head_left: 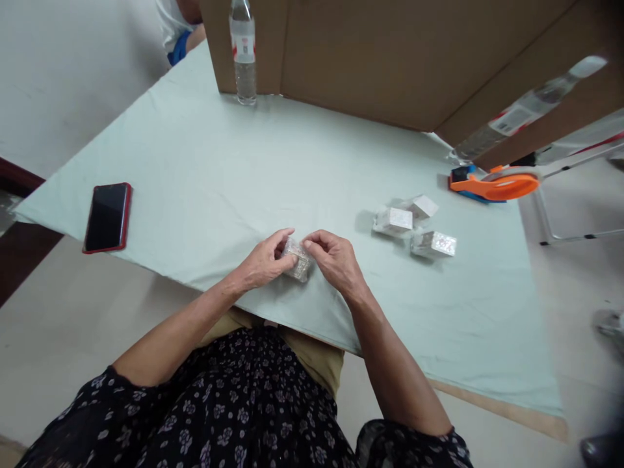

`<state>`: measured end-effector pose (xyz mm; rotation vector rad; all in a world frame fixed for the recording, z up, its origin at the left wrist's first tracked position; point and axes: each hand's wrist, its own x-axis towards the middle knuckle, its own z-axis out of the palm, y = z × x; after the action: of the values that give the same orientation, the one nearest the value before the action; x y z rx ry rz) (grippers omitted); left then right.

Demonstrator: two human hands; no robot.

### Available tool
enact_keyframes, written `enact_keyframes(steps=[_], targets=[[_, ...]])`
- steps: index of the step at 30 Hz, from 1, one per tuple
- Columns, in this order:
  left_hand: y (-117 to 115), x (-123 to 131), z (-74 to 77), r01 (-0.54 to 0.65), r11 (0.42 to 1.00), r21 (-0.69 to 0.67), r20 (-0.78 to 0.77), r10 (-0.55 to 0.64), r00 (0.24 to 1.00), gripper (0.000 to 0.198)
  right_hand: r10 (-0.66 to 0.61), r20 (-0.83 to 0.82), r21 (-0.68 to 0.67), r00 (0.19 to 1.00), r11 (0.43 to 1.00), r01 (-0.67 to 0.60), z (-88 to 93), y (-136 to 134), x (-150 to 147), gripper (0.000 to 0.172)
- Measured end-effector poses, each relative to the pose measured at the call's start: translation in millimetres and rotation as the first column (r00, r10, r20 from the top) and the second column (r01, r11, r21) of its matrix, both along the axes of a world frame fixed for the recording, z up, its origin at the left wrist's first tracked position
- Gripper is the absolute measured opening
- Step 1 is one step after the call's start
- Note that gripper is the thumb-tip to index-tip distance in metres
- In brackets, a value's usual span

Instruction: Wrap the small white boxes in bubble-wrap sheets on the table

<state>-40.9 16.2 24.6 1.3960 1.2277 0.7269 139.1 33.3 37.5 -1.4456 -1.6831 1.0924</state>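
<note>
Near the front edge of the table, a small box in clear plastic wrap (298, 268) lies between my hands. My left hand (267, 260) grips it from the left side, thumb in front and fingers behind. The thumb and forefinger of my right hand (334, 257) are pinched together at its upper right corner; whether they hold the wrap's edge is too small to tell. To the right sit three similar wrapped boxes, a left one (394, 221), a back one (423, 207) and a front one (435, 244).
An orange tape dispenser (507, 185) lies at the table's right edge. Cardboard panels (361, 58) stand along the back, with an upright water bottle (244, 58) and a second bottle (521, 117) before them. A red-cased phone (107, 218) lies at left. Another person's arm shows behind.
</note>
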Motion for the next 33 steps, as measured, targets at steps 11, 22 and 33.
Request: enact_keyframes(steps=[11,22,33], targets=[[4,3,1.3,-0.002,0.997,0.083,-0.172,0.016,0.985,0.060,0.209,-0.072,-0.127,0.975,0.968,-0.217,-1.5,15,11,0.020],[3,4,3.5,-0.015,1.000,0.020,-0.161,0.018,0.987,0.063,0.369,-0.056,-0.086,0.928,0.924,-0.372,-0.1,22,16,0.026],[5,1,1.0,-0.010,1.000,0.027,-0.124,0.013,0.992,0.061,0.023,-0.112,0.011,0.993,1.000,-0.022,1.4,-17,45,0.022]])
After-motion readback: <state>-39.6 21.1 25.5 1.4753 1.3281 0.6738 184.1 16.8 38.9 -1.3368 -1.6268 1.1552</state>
